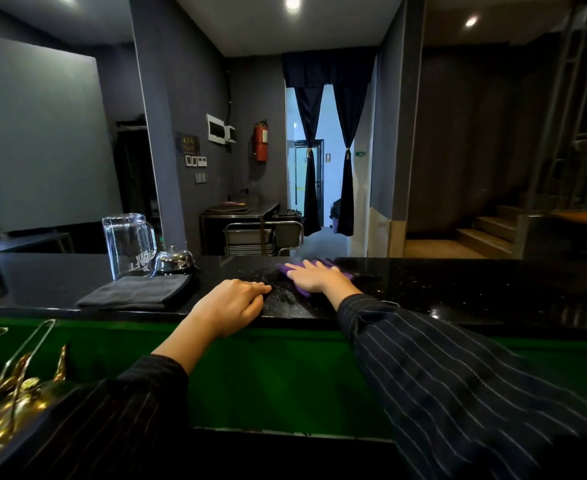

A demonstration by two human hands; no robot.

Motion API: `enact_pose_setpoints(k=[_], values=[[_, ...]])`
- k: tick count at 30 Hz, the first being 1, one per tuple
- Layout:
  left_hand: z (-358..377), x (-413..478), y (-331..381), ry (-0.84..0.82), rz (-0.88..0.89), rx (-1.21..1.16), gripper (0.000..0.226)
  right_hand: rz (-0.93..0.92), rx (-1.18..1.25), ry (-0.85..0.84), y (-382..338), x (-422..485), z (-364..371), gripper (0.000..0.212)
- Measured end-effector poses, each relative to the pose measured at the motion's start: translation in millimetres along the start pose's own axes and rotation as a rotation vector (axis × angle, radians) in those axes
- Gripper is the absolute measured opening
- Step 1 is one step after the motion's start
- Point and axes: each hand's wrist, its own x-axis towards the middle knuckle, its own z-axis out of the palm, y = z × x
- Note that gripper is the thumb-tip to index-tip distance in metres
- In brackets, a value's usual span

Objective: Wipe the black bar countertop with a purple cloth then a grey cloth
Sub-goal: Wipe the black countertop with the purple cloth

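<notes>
The black speckled bar countertop (458,289) runs across the view. My right hand (314,277) lies flat on a purple cloth (330,264) near the counter's far edge, pressing it down with fingers spread. Most of the cloth is hidden under the hand. My left hand (231,303) rests on the counter's near edge with fingers curled, holding nothing. A folded grey cloth (136,292) lies flat on the counter to the left of my left hand.
An upturned glass beer mug (129,245) and a chrome call bell (174,261) stand behind the grey cloth. Gold bar tools (11,393) lie at the lower left, below the counter. A green panel (267,375) faces me under the counter.
</notes>
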Motion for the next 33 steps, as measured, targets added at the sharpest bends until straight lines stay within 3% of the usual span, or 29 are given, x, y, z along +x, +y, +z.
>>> enact_pose_setpoints(k=[3, 7, 14, 20, 22, 29, 33], values=[[-2, -3, 7, 0.017, -0.052, -0.004, 0.081, -0.076, -0.002, -0.038, -8, -18, 2, 0.058], [5, 1, 24, 0.143, -0.226, -0.071, 0.055, -0.08, 0.001, -0.037, 36, -44, -4, 0.058], [18, -1, 44, 0.231, -0.352, -0.015, 0.033, 0.25, 0.019, 0.066, 145, -76, -22, 0.058], [20, 1, 46, 0.217, -0.358, 0.041, 0.032, 0.572, -0.029, 0.163, 97, -76, -12, 0.066], [20, 1, 46, 0.217, -0.364, 0.034, 0.032, 0.523, -0.036, 0.167, 63, -66, -7, 0.069], [18, 0, 43, 0.211, -0.357, 0.029, 0.028, 0.056, 0.039, 0.018, -44, -18, 10, 0.055], [16, 0, 37, 0.197, -0.343, 0.0, 0.027, 0.004, 0.058, 0.006, -51, -23, 13, 0.054]])
